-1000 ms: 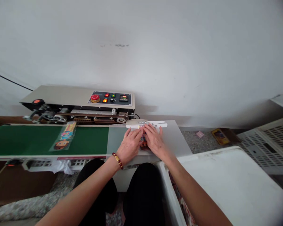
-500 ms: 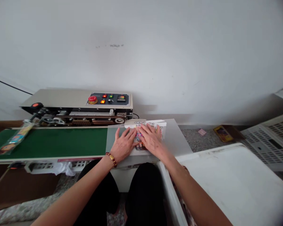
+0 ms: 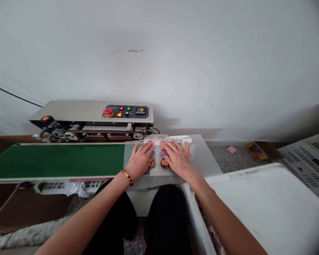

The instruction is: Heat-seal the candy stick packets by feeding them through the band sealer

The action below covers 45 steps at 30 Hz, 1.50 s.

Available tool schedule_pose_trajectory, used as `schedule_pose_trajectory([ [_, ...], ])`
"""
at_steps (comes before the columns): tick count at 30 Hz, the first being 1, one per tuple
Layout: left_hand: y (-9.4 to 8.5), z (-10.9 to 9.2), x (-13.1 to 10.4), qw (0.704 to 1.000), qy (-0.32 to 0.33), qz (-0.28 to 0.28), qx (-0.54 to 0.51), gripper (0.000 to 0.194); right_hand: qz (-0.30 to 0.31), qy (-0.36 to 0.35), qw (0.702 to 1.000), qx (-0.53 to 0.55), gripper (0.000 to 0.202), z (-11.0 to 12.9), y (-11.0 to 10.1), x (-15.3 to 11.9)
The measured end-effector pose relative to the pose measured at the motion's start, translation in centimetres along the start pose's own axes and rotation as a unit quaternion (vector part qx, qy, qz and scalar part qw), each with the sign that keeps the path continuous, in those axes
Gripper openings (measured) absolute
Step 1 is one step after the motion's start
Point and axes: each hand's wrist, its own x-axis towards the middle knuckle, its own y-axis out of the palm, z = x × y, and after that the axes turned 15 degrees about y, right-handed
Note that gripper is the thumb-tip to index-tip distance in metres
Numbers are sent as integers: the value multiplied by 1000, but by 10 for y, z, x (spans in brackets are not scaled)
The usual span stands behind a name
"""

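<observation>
My left hand (image 3: 140, 158) lies flat with spread fingers on a clear packet with a colourful printed card, part of which shows at its fingertips. To its right, my right hand (image 3: 177, 156) rests palm down on more of these packets (image 3: 164, 163), its fingers apart. The packets have holes along their top edge and cartoon prints low down. Beneath them is a translucent sheet (image 3: 206, 156) at the right end of the green belt (image 3: 69, 161). How many packets are under my hands cannot be made out.
Behind the belt stands a sealing machine (image 3: 90, 111) with lit buttons. A white lid or box (image 3: 266, 209) is at the right, with a white crate (image 3: 305, 159) and a small carton (image 3: 257, 151) beyond. Cardboard (image 3: 37, 209) lies below the belt.
My hands have moved apart slightly, and a gap shows between the packets under them. The long packet at the belt's left end is gone from view. The view has shifted slightly.
</observation>
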Motion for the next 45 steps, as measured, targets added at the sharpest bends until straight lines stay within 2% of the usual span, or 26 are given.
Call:
schedule_pose_trajectory([
  [3, 3, 8, -7, 1000, -6, -1, 1, 47, 12, -28, 999, -21, 42, 0, -5, -1],
  [6, -2, 34, -31, 1000, -13, -8, -13, 47, 16, -51, 998, -25, 40, 8, -8, 4],
  [9, -14, 65, -59, 999, -17, 3, -29, 46, 8, -70, 997, -12, 38, 25, -7, 9],
  [11, -22, 76, -70, 999, -45, -10, -2, 43, 3, -75, 997, 3, 37, 37, -4, 12],
  [13, -23, 72, -67, 995, -76, -47, 36, 37, 1, -78, 997, 18, 37, 46, -2, 13],
  [15, -18, 56, -52, 995, -63, -72, 38, 35, -3, -76, 997, 28, 38, 48, -2, 13],
  [19, 2, 15, -11, 998, 32, -49, -18, 41, 14, -51, 999, 4, 38, 35, -12, 8],
  [22, 10, 4, 0, 998, 45, -33, -25, 43, 43, -39, 998, -21, 38, 22, -21, 2],
  [26, 7, 14, -13, 999, 25, -28, -18, 45, 42, -38, 998, -20, 39, 18, -21, -2],
  [33, -17, 69, -68, 999, -6, -1, -34, 46, 15, -66, 998, -3, 40, 35, -4, 5],
  [36, -29, 81, -79, 998, -55, -19, 16, 42, 22, -74, 997, 6, 41, 50, 0, 12],
  [38, -31, 72, -70, 995, -79, -47, 47, 39, 33, -74, 997, 18, 39, 59, -1, 16],
  [41, -23, 40, -36, 999, -16, -40, 11, 43, 35, -63, 997, 33, 40, 58, -7, 18],
  [43, -12, 20, -16, 999, 36, -12, -21, 47, 24, -42, 999, 24, 40, 43, -14, 14],
  [45, -2, 11, -6, 998, 50, 3, -32, 49, 12, -10, 1000, 4, 39, 19, -18, 7],
])
